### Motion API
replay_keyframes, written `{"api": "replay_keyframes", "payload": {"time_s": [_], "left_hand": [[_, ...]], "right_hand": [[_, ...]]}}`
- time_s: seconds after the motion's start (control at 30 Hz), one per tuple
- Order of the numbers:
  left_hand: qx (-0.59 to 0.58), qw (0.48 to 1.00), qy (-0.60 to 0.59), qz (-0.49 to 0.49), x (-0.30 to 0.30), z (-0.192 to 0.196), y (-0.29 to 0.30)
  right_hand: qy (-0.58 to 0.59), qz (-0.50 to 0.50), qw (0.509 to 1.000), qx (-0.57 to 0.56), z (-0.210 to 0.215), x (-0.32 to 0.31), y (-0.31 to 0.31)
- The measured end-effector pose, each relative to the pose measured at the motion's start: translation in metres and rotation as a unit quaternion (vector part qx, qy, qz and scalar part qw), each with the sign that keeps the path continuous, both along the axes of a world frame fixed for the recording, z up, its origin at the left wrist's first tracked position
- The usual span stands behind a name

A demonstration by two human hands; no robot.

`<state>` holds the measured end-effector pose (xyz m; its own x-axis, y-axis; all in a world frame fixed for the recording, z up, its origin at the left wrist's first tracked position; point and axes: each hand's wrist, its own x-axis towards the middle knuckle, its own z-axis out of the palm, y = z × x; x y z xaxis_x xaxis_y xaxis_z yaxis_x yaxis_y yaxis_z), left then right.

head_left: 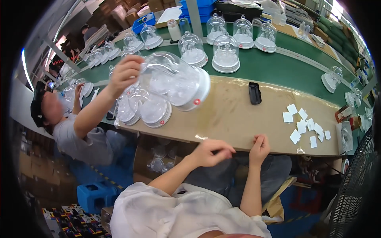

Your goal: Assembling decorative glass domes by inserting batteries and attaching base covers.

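My left hand point(212, 152) is over the near edge of the brown cardboard-covered table point(234, 119). It holds nothing I can see, its fingers loosely bent and apart. Just right of it, my right hand point(259, 150) is closed with fingertips and thumb together; anything between them is too small to make out. A co-worker's hand point(126, 75) at the left grips the top of a clear dome with a white base point(174, 81), tilted above the board. Two more domes point(156, 111) stand beneath it. A small black open case point(254, 93) lies ahead of my hands.
Several small white square cards point(301, 126) lie scattered at the right. Domes on white bases point(226, 55) line the green bench point(274, 65). Below the table, a cardboard box point(145, 158) holds clear parts. A black fan grille point(353, 186) stands at the right, a blue stool point(95, 196) at the left.
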<state>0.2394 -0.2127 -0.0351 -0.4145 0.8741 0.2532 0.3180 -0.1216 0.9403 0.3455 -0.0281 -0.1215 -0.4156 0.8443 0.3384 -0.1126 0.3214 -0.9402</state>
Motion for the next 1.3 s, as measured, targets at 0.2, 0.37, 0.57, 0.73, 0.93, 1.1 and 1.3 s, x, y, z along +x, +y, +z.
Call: {"api": "replay_keyframes", "payload": {"time_s": [0.2,0.37,0.57,0.73,0.93,1.1,1.3], "left_hand": [[0.164,0.908,-0.048,0.384,-0.020,-0.037,-0.047],[-0.001,0.912,0.028,0.408,-0.043,-0.058,-0.048],[0.010,0.903,0.140,0.406,-0.100,-0.048,-0.021],[0.069,0.925,0.097,0.361,-0.107,-0.028,0.004],[0.089,0.950,0.042,0.295,-0.120,-0.027,0.002],[0.075,0.967,0.053,0.237,-0.116,-0.028,0.004],[0.105,0.979,-0.008,0.174,-0.121,-0.024,0.010]], "right_hand": [[0.016,0.008,1.000,-0.021,0.004,0.000,0.003],[-0.001,0.013,1.000,-0.014,0.005,0.004,0.001],[-0.006,0.019,1.000,-0.009,0.005,0.005,0.002],[-0.024,0.027,0.999,-0.016,0.002,0.005,0.001],[0.029,0.036,0.998,-0.053,0.006,0.009,0.008],[0.044,0.040,0.996,-0.066,0.002,0.011,0.013],[0.026,0.073,0.995,-0.067,0.004,0.014,0.015]]}}
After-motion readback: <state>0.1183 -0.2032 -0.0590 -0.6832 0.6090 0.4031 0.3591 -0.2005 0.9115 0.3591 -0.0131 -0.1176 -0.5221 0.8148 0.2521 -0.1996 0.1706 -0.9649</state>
